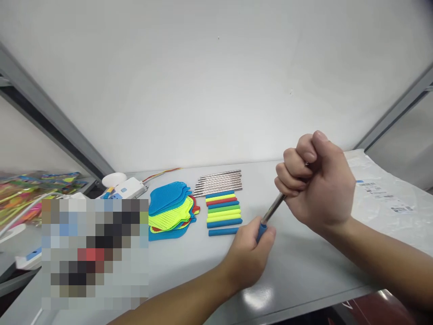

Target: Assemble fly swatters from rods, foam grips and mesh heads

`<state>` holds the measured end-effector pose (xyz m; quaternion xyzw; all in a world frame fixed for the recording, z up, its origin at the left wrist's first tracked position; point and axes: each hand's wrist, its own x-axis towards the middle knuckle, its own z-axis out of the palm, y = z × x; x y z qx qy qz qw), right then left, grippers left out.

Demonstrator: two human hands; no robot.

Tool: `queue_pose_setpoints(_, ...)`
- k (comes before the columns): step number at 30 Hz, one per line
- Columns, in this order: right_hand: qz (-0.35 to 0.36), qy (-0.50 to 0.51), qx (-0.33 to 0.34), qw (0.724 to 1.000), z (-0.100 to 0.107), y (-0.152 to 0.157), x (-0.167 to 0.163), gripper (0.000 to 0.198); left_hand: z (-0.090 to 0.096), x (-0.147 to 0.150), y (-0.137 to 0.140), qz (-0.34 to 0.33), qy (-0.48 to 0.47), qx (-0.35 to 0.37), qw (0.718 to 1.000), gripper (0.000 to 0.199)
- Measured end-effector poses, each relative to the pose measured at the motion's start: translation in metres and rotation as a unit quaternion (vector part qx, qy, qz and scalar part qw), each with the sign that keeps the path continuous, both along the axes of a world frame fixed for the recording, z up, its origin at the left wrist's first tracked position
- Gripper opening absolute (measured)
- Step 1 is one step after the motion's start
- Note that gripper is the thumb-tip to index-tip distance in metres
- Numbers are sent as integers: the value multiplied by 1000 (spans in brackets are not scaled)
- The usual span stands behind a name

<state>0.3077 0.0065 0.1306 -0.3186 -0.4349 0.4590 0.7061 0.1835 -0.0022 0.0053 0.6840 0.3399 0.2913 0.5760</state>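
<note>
My left hand (250,255) is closed around a blue tube handle (261,232), most of which the fingers hide. A shiny metal rod (273,208) runs slantwise up from the open end of that handle. Higher on the right, my right hand (314,180) is wrapped in a fist about the rod's upper part. Behind the left hand lies a row of coloured tube handles (223,209) in blue, yellow, red and green. Beyond them several metal rods (219,181) lie side by side. Left of these is a pile of fly swatter heads (171,198) in blue, yellow and red.
A white power strip (130,187) with wires sits at the back left, near a white round object (114,179). Bagged colourful items (30,194) lie at far left. White plastic packaging (392,194) covers the table's right side. A pixelated patch hides the left front.
</note>
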Motion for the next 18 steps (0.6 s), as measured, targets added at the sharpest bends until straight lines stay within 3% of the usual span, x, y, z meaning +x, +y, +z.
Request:
queue_pose_setpoints(8, 73, -8, -46, 996, 2, 9, -4, 40, 0, -2, 1, -7, -13, -14, 1000, 27)
queue_pose_setpoints(18, 92, -26, -61, 994, 2, 17, -2, 44, -1, -3, 0, -10, -3, -46, 999, 30)
